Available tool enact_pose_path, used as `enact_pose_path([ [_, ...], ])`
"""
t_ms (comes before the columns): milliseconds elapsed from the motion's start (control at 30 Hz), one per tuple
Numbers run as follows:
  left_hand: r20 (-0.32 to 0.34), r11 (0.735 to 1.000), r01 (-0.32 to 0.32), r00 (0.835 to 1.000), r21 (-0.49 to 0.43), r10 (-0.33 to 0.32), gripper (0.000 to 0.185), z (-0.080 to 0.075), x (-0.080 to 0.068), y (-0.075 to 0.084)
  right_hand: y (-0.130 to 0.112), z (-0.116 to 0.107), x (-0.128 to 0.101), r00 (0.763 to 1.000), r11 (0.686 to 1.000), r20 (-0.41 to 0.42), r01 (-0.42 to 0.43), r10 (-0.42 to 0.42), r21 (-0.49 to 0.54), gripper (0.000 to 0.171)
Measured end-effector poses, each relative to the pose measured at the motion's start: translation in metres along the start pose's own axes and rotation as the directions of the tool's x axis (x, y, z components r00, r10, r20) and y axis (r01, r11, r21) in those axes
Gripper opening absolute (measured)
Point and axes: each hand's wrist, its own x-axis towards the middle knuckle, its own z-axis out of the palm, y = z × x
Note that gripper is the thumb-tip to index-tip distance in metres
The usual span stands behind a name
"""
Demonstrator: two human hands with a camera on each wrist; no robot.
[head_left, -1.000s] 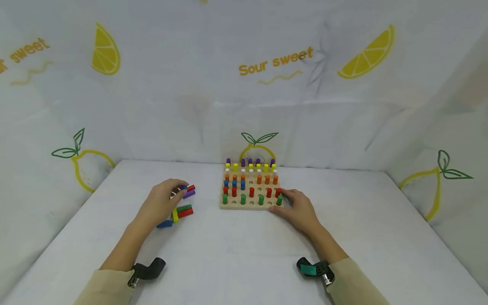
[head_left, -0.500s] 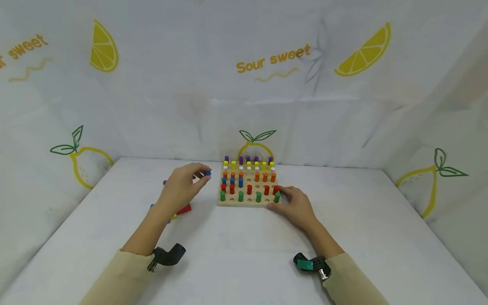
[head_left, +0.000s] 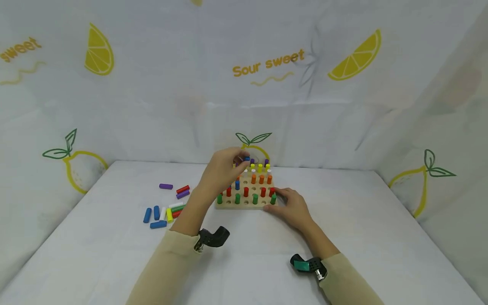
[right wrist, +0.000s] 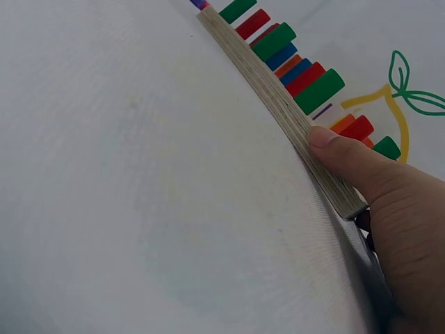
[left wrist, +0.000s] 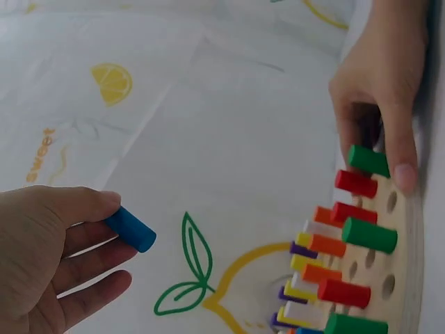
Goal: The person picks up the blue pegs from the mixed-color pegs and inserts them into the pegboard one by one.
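Blue peg [head_left: 247, 159] and left hand [head_left: 225, 169] are hovering, seemingly, over the wooden pegboard [head_left: 248, 207] in the head view; loose pegs [head_left: 169, 215] are lying to its left on the white tabletop [head_left: 251, 271]. In the left wrist view, thumb and fingers are pinching the blue peg clear of the pegboard. In the right wrist view, the right hand [right wrist: 410, 216] is gripping the pegboard's near right corner, thumb pressing its edge.

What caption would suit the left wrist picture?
The left hand holds a blue peg while the right hand grips the wooden pegboard.
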Motion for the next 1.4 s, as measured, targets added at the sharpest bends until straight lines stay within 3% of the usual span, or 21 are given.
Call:
enact_pose_path([
  [267, -0.031, 0.995, 0.053, 0.998, -0.083, -0.056, 0.022, 0.016, 0.013, -0.002, -0.001, 0.001, 0.001, 1.000, 1.000, 0.011, 0.024, -0.023, -0.015, 0.078],
  [467, 0.013, 0.995, 0.039, 0.999, -0.095, -0.038, 0.020, 0.024, 0.019, -0.006, -0.001, -0.002, -0.001, 1.000, 1.000, 0.007, 0.003, -0.003, -0.025, 0.077],
  [600, 0.047, 0.991, 0.072, 0.997, -0.109, -0.068, 0.019, 0.029, 0.020, -0.015, -0.002, -0.003, -0.001, 1.000, 1.000, 0.013, -0.001, 0.001, -0.007, 0.077],
  [933, 0.104, 0.969, 0.218, 0.973, -0.120, -0.206, 0.021, 0.043, 0.016, -0.048, -0.001, -0.002, -0.001, 1.000, 1.000, 0.005, 0.016, -0.016, -0.013, 0.076],
  [1400, 0.159, 0.953, 0.286, 0.950, -0.096, -0.269, 0.026, 0.058, 0.011, -0.063, 0.002, -0.001, 0.000, 1.000, 0.999, -0.006, 0.025, -0.025, -0.030, 0.077],
])
